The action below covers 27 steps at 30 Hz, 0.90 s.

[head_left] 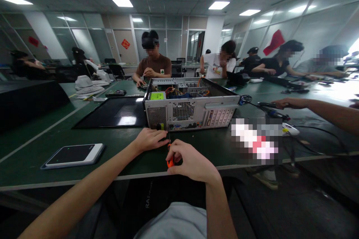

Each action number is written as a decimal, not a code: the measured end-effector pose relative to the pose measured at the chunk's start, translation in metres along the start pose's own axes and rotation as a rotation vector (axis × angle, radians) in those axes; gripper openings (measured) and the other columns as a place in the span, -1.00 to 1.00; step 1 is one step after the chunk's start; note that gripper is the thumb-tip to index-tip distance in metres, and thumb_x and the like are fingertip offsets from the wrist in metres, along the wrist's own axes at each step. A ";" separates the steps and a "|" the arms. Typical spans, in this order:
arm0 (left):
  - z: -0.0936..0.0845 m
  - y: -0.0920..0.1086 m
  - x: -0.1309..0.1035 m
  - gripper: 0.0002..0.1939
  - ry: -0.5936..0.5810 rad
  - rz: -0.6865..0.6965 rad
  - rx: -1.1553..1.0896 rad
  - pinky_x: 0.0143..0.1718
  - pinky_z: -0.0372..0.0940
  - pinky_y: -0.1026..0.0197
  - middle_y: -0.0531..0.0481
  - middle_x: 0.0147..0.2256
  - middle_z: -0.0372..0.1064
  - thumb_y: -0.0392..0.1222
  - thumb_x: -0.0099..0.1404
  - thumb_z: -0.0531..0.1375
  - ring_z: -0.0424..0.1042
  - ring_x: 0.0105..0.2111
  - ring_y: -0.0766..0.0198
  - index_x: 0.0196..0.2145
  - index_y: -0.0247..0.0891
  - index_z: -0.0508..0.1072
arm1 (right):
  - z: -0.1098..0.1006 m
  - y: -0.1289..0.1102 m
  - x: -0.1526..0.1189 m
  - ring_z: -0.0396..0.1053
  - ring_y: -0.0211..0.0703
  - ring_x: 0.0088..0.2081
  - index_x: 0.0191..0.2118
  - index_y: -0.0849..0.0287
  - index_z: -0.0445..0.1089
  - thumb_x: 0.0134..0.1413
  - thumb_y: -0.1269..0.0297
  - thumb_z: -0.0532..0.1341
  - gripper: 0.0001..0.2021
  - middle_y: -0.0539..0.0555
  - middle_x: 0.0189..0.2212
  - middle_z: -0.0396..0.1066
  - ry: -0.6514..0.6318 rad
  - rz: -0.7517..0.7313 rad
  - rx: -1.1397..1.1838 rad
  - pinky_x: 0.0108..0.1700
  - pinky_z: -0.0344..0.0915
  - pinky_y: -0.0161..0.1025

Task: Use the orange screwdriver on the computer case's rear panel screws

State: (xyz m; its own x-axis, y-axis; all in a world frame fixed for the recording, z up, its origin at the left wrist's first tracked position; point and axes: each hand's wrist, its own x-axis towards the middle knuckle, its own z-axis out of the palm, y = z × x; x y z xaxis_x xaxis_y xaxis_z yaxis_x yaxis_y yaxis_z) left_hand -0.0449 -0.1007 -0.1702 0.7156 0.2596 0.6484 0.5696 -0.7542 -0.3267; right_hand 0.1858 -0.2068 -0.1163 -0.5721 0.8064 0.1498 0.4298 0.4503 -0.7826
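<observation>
Screwdriver work at the rear panel of the open computer case point(190, 110).
The right hand point(190, 162) is closed around an orange screwdriver point(169, 157); the left hand point(150, 139), loosely curled, steadies its tip at the case on the tabletop point(36, 164). Next, I judge, comes steady turning with the tip well seated.

Glass-walled office workroom: long green benches point(42, 134), seated workers, opened computer case point(190, 102).

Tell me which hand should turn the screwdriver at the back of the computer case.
Right, probably. The right hand already grips the orange-handled screwdriver, whose shaft points up at the computer case. The left hand rests by the tip, seemingly steadying it.
</observation>
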 end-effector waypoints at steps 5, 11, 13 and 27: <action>-0.001 0.001 0.001 -0.72 0.035 0.078 0.024 -0.53 0.33 0.36 0.02 -0.27 0.66 -0.07 0.50 0.14 0.59 -0.47 0.35 -0.33 -0.22 0.51 | 0.000 0.001 0.003 0.35 -0.34 -0.32 -0.35 0.18 0.50 -0.18 0.52 0.48 -0.76 -0.04 -0.20 0.33 -0.008 -0.017 -0.031 -0.22 0.34 -0.34; -0.004 0.003 0.003 -0.74 0.083 0.118 0.034 -0.54 0.33 0.35 0.03 -0.29 0.65 -0.13 0.48 0.16 0.57 -0.49 0.35 -0.36 -0.24 0.50 | -0.001 0.004 0.005 0.34 -0.34 -0.32 -0.34 0.18 0.50 -0.18 0.52 0.46 -0.77 -0.03 -0.21 0.33 -0.010 -0.040 -0.042 -0.22 0.34 -0.35; -0.004 0.003 0.003 -0.72 0.068 0.109 0.036 -0.55 0.33 0.35 0.03 -0.29 0.65 -0.12 0.49 0.14 0.57 -0.49 0.35 -0.36 -0.23 0.50 | -0.001 0.005 0.006 0.35 -0.33 -0.31 -0.33 0.18 0.51 -0.17 0.52 0.46 -0.77 -0.03 -0.20 0.33 -0.008 -0.049 -0.041 -0.22 0.34 -0.35; -0.006 0.003 0.003 -0.65 -0.068 0.103 -0.007 -0.55 0.32 0.37 -0.01 -0.32 0.63 -0.14 0.51 0.07 0.54 -0.51 0.37 -0.40 -0.23 0.50 | -0.002 -0.001 0.005 0.36 -0.29 -0.28 -0.32 0.17 0.51 -0.17 0.53 0.44 -0.77 -0.02 -0.20 0.34 -0.037 -0.048 -0.121 -0.21 0.33 -0.33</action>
State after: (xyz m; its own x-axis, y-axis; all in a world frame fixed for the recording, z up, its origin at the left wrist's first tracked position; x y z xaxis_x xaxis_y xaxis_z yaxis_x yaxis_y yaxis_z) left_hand -0.0433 -0.1056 -0.1652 0.7960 0.2212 0.5634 0.4894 -0.7829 -0.3841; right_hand 0.1835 -0.2026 -0.1137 -0.6186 0.7691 0.1608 0.4812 0.5326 -0.6963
